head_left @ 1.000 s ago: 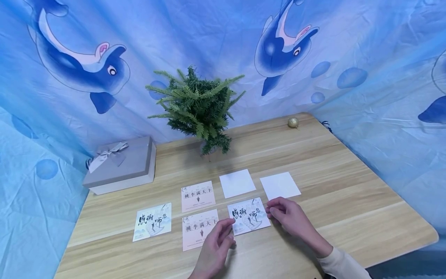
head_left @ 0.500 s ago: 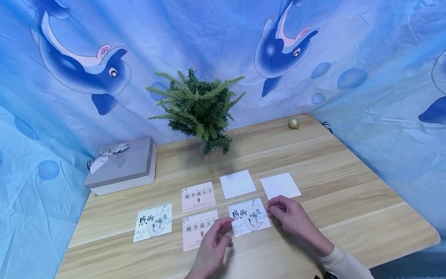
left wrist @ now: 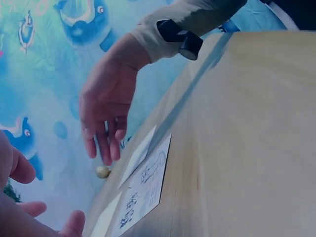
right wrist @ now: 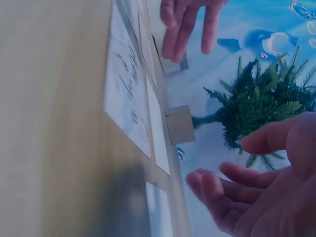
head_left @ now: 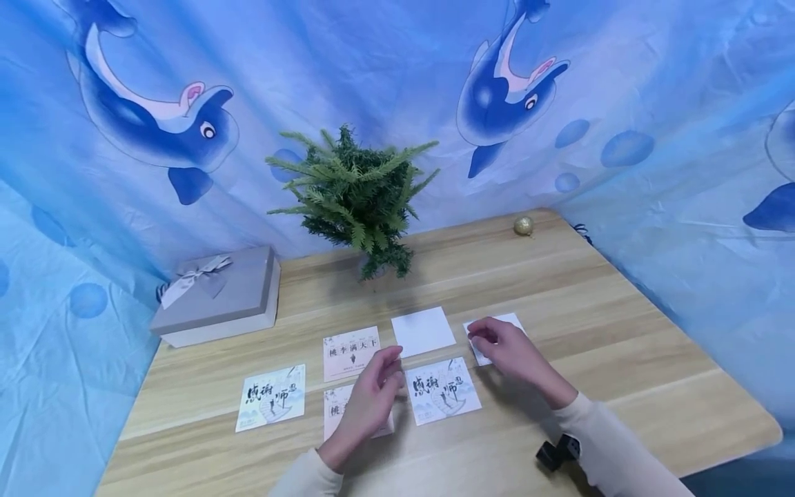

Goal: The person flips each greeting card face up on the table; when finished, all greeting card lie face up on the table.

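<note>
Six-card layout aside, the nearest card to both hands is a greeting card with black calligraphy (head_left: 444,391), lying flat between them. My left hand (head_left: 371,393) hovers over the lower pink card (head_left: 335,408), hiding part of it; the left wrist view shows its fingers (left wrist: 74,224) loosely bent around nothing. My right hand (head_left: 512,351) is above the right blank white card (head_left: 512,320) and covers much of it. In the right wrist view its fingers (right wrist: 212,192) are relaxed and hold nothing. An upper pink card (head_left: 346,353) and another blank white card (head_left: 424,331) lie behind.
A second calligraphy card (head_left: 270,399) lies at the left. Farther back stand a grey gift box (head_left: 217,293) with a ribbon and a small artificial pine tree (head_left: 360,193). A gold bauble (head_left: 524,225) rests near the table's far right corner.
Both hands have left the sides of the middle calligraphy card. The left has shifted up and left over the pink card; the right has moved up over the blank card.
</note>
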Motion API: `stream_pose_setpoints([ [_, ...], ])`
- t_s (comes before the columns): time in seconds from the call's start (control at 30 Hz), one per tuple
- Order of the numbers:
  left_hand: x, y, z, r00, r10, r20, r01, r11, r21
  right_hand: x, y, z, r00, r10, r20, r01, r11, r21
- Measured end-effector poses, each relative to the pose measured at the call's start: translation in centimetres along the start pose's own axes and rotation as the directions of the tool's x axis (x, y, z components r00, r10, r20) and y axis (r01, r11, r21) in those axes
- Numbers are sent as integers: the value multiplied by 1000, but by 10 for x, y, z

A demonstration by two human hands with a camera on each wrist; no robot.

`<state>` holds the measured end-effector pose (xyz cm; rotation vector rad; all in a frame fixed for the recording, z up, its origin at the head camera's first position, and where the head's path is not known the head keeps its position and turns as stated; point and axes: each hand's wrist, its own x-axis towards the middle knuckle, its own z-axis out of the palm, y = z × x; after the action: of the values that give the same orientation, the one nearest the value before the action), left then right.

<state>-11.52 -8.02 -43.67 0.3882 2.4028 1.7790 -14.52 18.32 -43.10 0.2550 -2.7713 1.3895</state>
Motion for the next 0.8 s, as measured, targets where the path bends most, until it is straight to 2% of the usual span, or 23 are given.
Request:
stream_pose_setpoints([
  [0.2, 17, -6, 9, 997, -71, -41, 71, 997, -15, 22, -2, 8, 996, 15, 84, -16, 1000, 2],
  [0.37, 26, -11, 11, 991, -112, -75, 110, 994, -26, 31, -6, 14, 994, 44, 104, -43, 999, -14],
  [0.6, 26, -15, 12, 990, -124, -68, 121, 992, -42, 36, -5, 21, 986, 124, 115, -118, 991, -57],
  [0.8, 23, -17, 16, 993, -102, -55, 99, 994, -46, 35, -2, 26, 987, 124, 106, -116, 991, -72],
])
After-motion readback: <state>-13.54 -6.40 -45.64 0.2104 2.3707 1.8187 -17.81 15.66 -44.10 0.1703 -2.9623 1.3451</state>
